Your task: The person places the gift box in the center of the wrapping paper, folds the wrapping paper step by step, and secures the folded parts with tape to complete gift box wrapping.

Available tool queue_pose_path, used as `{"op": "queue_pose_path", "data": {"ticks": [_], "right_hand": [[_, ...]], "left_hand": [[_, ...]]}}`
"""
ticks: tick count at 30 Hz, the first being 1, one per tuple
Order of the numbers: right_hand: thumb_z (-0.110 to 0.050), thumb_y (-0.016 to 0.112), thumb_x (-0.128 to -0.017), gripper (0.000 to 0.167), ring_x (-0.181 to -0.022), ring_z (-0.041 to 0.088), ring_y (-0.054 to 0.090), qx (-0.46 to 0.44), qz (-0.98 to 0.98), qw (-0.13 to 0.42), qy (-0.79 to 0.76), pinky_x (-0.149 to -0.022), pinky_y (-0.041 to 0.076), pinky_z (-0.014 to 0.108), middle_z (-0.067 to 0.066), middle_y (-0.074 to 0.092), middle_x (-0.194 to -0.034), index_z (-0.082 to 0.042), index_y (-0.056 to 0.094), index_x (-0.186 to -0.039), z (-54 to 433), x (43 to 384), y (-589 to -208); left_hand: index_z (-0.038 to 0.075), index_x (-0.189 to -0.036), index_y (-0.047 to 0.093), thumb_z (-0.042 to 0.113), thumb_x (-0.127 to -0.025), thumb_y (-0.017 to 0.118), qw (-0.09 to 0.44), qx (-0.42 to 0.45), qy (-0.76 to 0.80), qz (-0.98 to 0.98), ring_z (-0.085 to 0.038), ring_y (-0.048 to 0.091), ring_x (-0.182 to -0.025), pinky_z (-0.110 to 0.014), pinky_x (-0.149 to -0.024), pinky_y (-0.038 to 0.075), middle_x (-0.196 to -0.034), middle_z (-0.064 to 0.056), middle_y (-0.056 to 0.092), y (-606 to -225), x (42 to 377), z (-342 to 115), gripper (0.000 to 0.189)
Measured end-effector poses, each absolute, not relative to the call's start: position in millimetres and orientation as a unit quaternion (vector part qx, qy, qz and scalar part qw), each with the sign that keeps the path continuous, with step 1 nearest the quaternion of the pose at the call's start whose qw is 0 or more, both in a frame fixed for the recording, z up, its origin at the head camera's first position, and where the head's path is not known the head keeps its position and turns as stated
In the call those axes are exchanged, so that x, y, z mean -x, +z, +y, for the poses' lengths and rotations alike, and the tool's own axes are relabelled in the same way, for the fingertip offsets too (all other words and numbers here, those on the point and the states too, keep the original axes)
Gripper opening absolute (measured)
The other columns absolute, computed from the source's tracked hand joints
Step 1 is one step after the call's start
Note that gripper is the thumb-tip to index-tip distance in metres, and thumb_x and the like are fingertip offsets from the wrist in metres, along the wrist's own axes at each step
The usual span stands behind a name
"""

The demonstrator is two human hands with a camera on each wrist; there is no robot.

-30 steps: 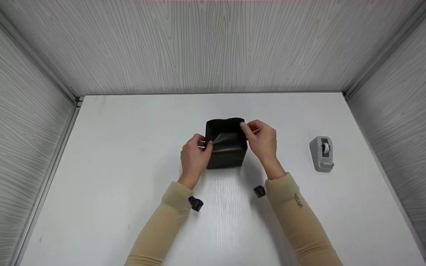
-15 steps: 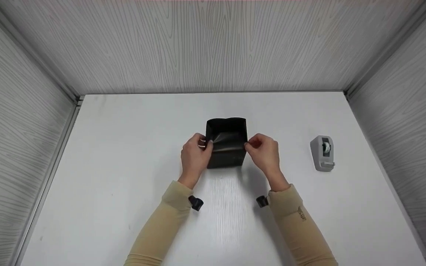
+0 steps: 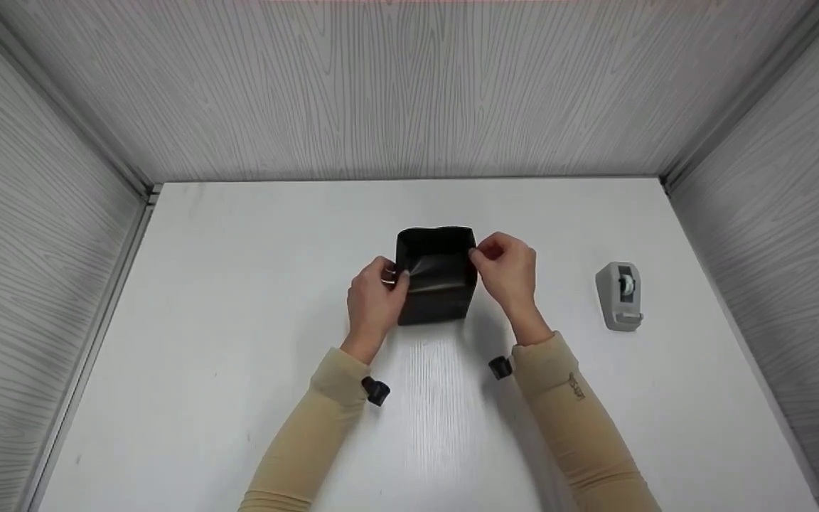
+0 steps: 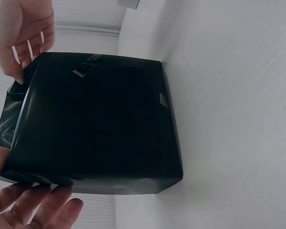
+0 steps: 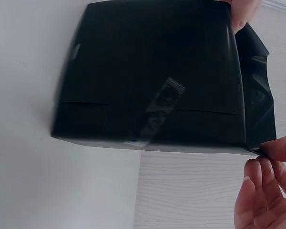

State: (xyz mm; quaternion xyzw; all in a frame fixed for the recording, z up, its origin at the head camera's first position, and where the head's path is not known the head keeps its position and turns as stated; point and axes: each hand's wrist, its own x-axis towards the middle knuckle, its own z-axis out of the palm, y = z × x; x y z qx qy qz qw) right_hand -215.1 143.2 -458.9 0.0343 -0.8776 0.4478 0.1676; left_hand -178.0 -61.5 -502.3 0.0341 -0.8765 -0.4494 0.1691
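Observation:
A black, box-shaped wrapper of thin sheet material [image 3: 432, 306] stands on the white table in the head view, its top open and creased inside. My left hand [image 3: 374, 299] grips its left wall, thumb over the rim and fingers outside. At the right rim, the thumb and forefinger of my right hand [image 3: 507, 270] pinch the edge. A strip of clear tape [image 5: 158, 109] runs slantwise over a seam in the right wrist view. Another bit of tape [image 4: 88, 66] shows in the left wrist view.
To the right on the white table [image 3: 203, 341] stands a grey tape dispenser [image 3: 616, 299] with a roll in it. Wood-grain panels [image 3: 409, 92] rise behind the table and on both sides. A small black wrist camera [image 3: 376, 390] sticks out from the left sleeve.
My right hand has slid down along the right rim toward the near corner, then back up part of the way. My left hand and the wrapper have stayed nearly still.

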Motion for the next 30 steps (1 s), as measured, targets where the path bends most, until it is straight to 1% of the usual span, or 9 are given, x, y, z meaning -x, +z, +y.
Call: {"op": "queue_pose_path", "data": {"ticks": [7,14,19,25,30], "right_hand": [[-0.012,0.074,-0.081,0.009,-0.067,0.02,0.06,-0.042,-0.883,0.178,0.432,-0.064,0.046,0.034,0.005,0.066,-0.069,-0.006,0.071,-0.074,139.3,224.8,-447.6],[-0.011,0.075,-0.082,0.011,-0.066,0.02,0.059,-0.046,-0.88,0.188,0.434,-0.064,0.045,0.034,0.005,0.064,-0.069,-0.005,0.07,-0.074,138.3,227.2,-444.1],[-0.014,0.075,-0.086,0.014,-0.067,0.019,0.059,-0.056,-0.872,0.192,0.447,-0.064,0.046,0.033,0.006,0.065,-0.07,-0.004,0.07,-0.076,139.0,227.2,-446.2],[-0.023,0.074,-0.09,0.02,-0.07,0.018,0.061,-0.068,-0.864,0.17,0.468,-0.066,0.047,0.032,0.006,0.067,-0.076,-0.004,0.071,-0.084,143.9,218.0,-451.9],[-0.019,0.075,-0.088,0.015,-0.076,0.019,0.064,-0.063,-0.862,0.148,0.481,-0.069,0.05,0.034,0.005,0.069,-0.082,-0.004,0.071,-0.089,152.5,201.4,-464.9]], "left_hand": [[0.007,-0.091,0.067,0.021,-0.089,0.07,0.177,-0.026,-0.45,-0.875,-0.015,0.067,-0.073,-0.038,-0.065,0.053,-0.085,-0.004,0.07,-502.3,177.0,-61.4,0.014],[0.007,-0.09,0.067,0.02,-0.088,0.07,0.179,-0.024,-0.444,-0.878,-0.016,0.067,-0.075,-0.037,-0.066,0.053,-0.086,-0.005,0.07,-502.3,176.6,-61.6,0.014],[0.007,-0.09,0.067,0.021,-0.089,0.07,0.181,-0.021,-0.447,-0.876,-0.016,0.067,-0.074,-0.037,-0.065,0.053,-0.085,-0.005,0.07,-503.4,177.1,-61.4,0.014],[0.008,-0.092,0.068,0.021,-0.09,0.069,0.179,-0.018,-0.448,-0.875,-0.015,0.068,-0.076,-0.037,-0.066,0.053,-0.087,-0.004,0.07,-503.9,176.4,-60.7,0.013],[0.007,-0.091,0.068,0.02,-0.09,0.069,0.184,-0.016,-0.446,-0.876,-0.016,0.068,-0.077,-0.037,-0.066,0.053,-0.087,-0.004,0.07,-504.4,177.4,-60.6,0.013]]}}
